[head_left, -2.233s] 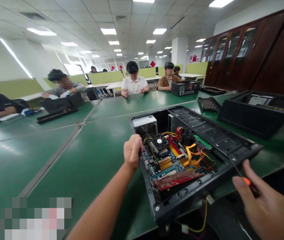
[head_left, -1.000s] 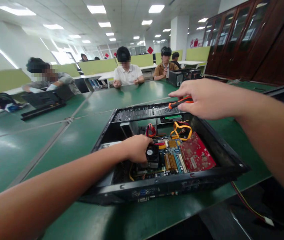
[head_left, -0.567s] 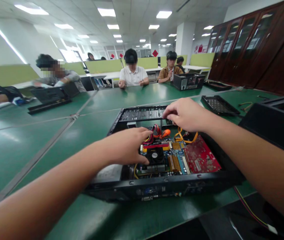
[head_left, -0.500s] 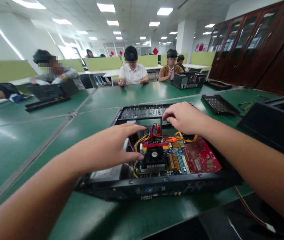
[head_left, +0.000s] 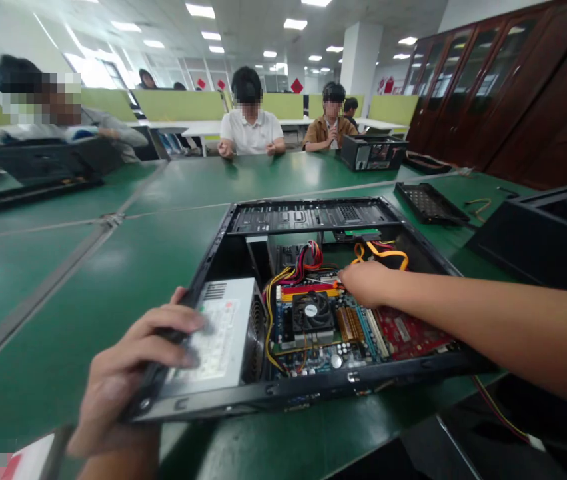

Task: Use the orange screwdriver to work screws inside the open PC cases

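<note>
An open desktop computer case (head_left: 308, 393) lies in front of me, its inside facing up. My left hand (head_left: 138, 360) is wrapped over the case's left edge, fingers resting on the silver power supply (head_left: 223, 333). Inside, my right hand (head_left: 366, 283) closes around the orange handle of a screwdriver (head_left: 337, 285), mostly hidden by the fingers; its thin shaft points left. Just below are the black CPU fan (head_left: 312, 312) and the motherboard (head_left: 313, 360). A red card (head_left: 403, 333) sits under my right forearm. Bundled power cables (head_left: 308, 257) and orange cables (head_left: 388, 253) run behind.
A black perforated tray (head_left: 430, 203) and another dark case (head_left: 533, 230) are on the green table (head_left: 183, 230) to the right. Across the table, several people sit, with computer cases (head_left: 376, 153) before two of them. A cable with a white plug (head_left: 533, 441) lies at lower right.
My left hand has moved from above the fan to the case's left edge. My right hand has come down from the rear of the case onto the screwdriver. The view has shifted slightly.
</note>
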Demonstrator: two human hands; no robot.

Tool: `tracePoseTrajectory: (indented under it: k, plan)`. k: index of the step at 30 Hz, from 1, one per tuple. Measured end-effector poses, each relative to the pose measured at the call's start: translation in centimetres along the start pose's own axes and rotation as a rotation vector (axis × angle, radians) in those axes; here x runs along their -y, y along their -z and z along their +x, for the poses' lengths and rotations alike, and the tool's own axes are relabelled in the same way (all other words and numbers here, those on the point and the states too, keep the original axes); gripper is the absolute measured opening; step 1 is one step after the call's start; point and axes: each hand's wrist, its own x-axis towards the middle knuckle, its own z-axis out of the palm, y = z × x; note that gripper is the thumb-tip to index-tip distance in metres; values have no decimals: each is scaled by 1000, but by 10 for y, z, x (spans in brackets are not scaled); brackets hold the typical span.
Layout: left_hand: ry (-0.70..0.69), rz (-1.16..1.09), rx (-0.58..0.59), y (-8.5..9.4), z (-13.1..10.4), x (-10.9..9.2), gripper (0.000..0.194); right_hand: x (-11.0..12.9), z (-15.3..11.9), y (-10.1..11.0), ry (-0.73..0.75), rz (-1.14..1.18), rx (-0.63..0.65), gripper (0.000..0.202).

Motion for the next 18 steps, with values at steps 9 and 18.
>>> tracePoseTrajectory:
  k: [9, 18]
  plan:
    - [43, -18, -41, -4, -5, 2, 45, -6, -66, 45, 54, 137, -450, 23]
    - [44, -9, -48, -6, -3, 2, 49, -18, -50, 49, 154, 478, -688, 19]
